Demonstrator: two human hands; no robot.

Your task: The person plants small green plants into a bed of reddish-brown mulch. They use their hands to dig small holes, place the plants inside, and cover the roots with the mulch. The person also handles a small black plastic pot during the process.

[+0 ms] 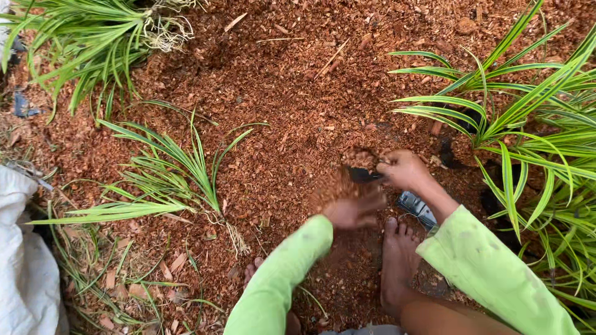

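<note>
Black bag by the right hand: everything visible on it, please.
Only a small part of the black bag shows: dark, thin, plastic-looking, its mouth facing up and partly hidden. The right hand pinches its rim. The left hand, blurred, is beside it with a scoop of reddish-brown mulch. It sits low in the mulch, ahead of a bare foot.

Surroundings: striped-leaf plants, white sack.
We note loose plants (180, 180) lying left, rooted clumps (534, 124) at right edge, white sack (22, 267) bottom-left corner.
</note>
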